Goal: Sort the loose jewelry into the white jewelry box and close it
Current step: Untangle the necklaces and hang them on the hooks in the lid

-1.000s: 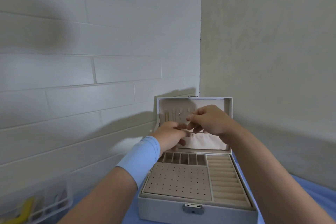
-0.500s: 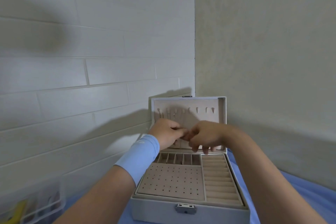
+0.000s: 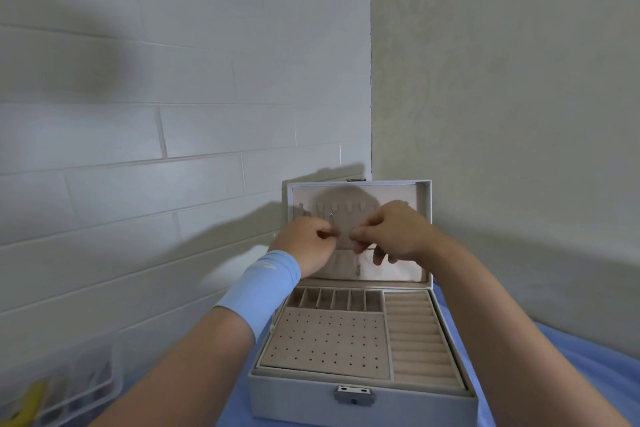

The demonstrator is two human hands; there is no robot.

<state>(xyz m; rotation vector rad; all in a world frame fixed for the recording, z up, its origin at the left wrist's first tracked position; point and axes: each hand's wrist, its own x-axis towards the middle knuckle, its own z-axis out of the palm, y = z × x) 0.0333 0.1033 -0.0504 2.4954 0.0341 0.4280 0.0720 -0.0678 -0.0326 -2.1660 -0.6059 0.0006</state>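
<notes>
Head view: the right hand (image 3: pixel 394 232) pinches a thin chain (image 3: pixel 358 269) between thumb and forefinger, dangling before the raised lid (image 3: pixel 424 198) of the white jewelry box (image 3: pixel 360 407) — tray open. The left hand (image 3: pixel 308 246) is pinched too (on what, I cannot tell); its blue wristband (image 3: pixel 263 284) bears an unreadable white mark.

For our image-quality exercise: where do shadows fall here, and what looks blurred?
Head view: a soft shadow darkens the lid above the left hand and right hand; the box shadows the wall to its left; the bin at lower left is blurred.
</notes>
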